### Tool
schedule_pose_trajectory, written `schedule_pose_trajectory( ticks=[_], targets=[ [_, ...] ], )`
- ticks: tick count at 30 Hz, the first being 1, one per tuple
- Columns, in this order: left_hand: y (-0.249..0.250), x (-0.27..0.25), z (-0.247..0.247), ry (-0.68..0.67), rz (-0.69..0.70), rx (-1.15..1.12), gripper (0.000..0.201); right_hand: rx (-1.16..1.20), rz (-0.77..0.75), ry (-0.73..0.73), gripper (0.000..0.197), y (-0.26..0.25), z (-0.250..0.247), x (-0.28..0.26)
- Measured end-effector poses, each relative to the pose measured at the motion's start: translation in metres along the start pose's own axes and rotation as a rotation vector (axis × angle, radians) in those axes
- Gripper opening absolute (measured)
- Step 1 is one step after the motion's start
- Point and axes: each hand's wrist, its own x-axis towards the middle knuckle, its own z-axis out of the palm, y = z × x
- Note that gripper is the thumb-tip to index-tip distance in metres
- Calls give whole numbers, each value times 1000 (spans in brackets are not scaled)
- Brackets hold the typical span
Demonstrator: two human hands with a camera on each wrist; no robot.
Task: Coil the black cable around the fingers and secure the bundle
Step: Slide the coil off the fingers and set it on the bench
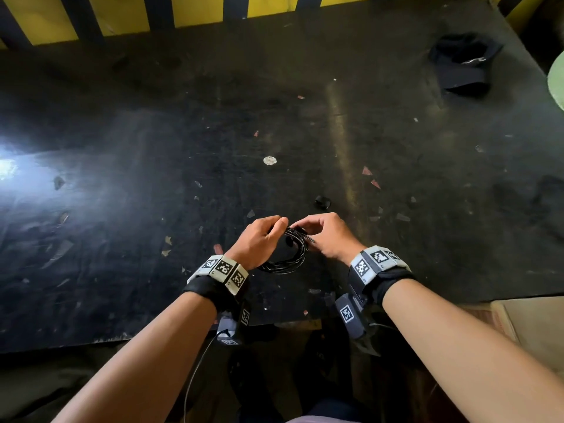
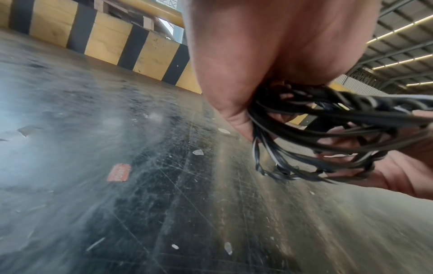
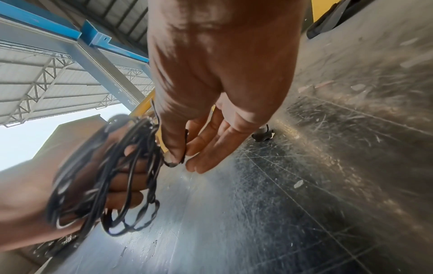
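Observation:
A thin black cable (image 1: 285,257) hangs in several loops above the near part of the dark table (image 1: 213,141). My left hand (image 1: 259,239) grips the coil, its curled fingers passing through the loops (image 3: 112,178). Seen from the left wrist, the bundle (image 2: 328,133) fans out below my palm. My right hand (image 1: 323,233) is close beside it on the right. Its thumb and forefinger (image 3: 175,153) pinch the loose cable end (image 3: 185,146), while the other fingers are stretched out.
A small black piece (image 1: 322,202) lies on the table just beyond my hands. A white round disc (image 1: 270,160) sits further out, and a black cap (image 1: 462,64) at the far right. Scraps of paper litter the surface. A yellow and black striped barrier (image 1: 122,16) runs along the back.

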Motion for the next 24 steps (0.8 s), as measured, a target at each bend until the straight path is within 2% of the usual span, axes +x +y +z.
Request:
schedule_pose_trajectory(
  ticks=[6,10,16,21,24],
  targets=[
    [-8,-5,-5,-51,-29,58,43,282,107,-94,22,-7,0,-3],
    [-13,-8,-5,-69,-31,80,42,317,192,-133,21,-9,0,-4],
    [-11,-11,-6,-104,-30,92,42,288,233,-155,32,-13,-1,-4],
    [-12,-9,-7,-105,-24,106,42,366,295,-186,43,-23,-3,-9],
    [-11,-9,-9,-111,-16,104,42,439,327,-209,36,-25,-5,-11]
  ],
)
